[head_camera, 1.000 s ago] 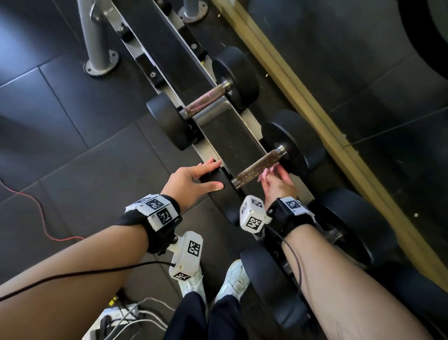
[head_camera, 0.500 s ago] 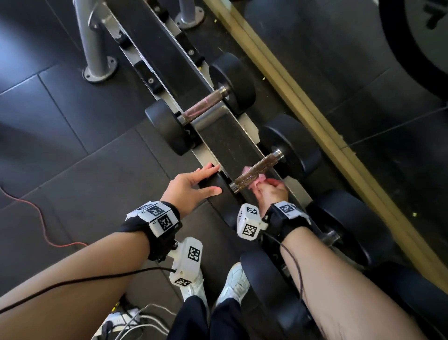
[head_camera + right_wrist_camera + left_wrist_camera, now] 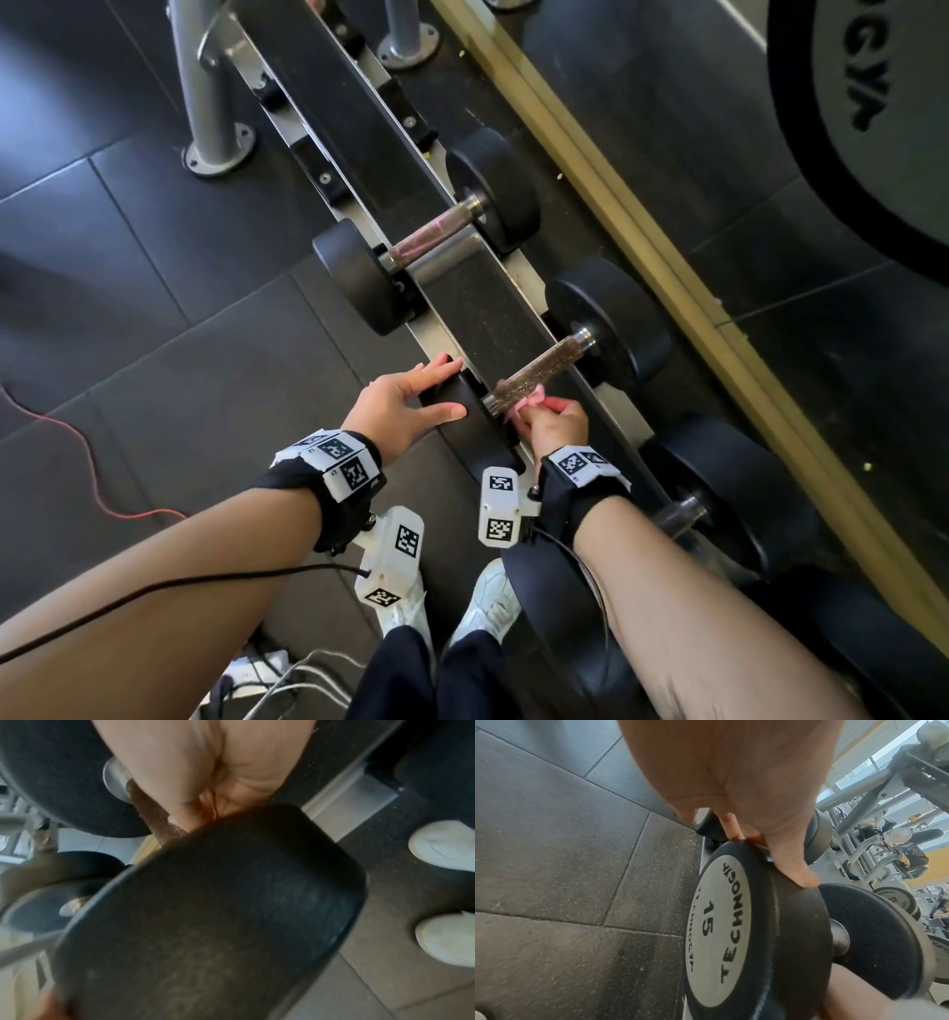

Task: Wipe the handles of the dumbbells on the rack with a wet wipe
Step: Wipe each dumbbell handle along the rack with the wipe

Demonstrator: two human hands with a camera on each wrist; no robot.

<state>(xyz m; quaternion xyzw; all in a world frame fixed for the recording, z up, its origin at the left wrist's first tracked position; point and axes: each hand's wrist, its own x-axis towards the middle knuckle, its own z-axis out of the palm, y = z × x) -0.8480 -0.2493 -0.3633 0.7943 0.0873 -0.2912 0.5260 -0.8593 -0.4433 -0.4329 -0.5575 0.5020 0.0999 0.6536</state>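
A black dumbbell lies across the rack [image 3: 482,318], its rusty knurled handle [image 3: 539,372] bare along most of its length. My right hand [image 3: 552,419] pinches a pink wet wipe [image 3: 531,397] against the near end of that handle. My left hand [image 3: 411,395] rests with straight fingers on the dumbbell's near weight head [image 3: 462,411], marked 15 [image 3: 731,923]; the thumb [image 3: 793,870] presses on its rim. In the right wrist view the hand [image 3: 205,780] sits over the brown handle [image 3: 154,815] behind the blurred head [image 3: 205,912]. A second dumbbell handle [image 3: 436,234] lies farther up the rack.
A larger dumbbell [image 3: 719,488] sits on the rack under my right forearm. A wooden strip [image 3: 667,257] runs beside the rack on the right. A rack foot [image 3: 218,144], a red cable [image 3: 87,462] and white cables [image 3: 287,683] lie on the dark floor tiles. White shoes [image 3: 482,601] stand below.
My right hand has slid with the pink wipe down the handle toward its near end, leaving more of the handle bare. The left hand stays on the weight head.
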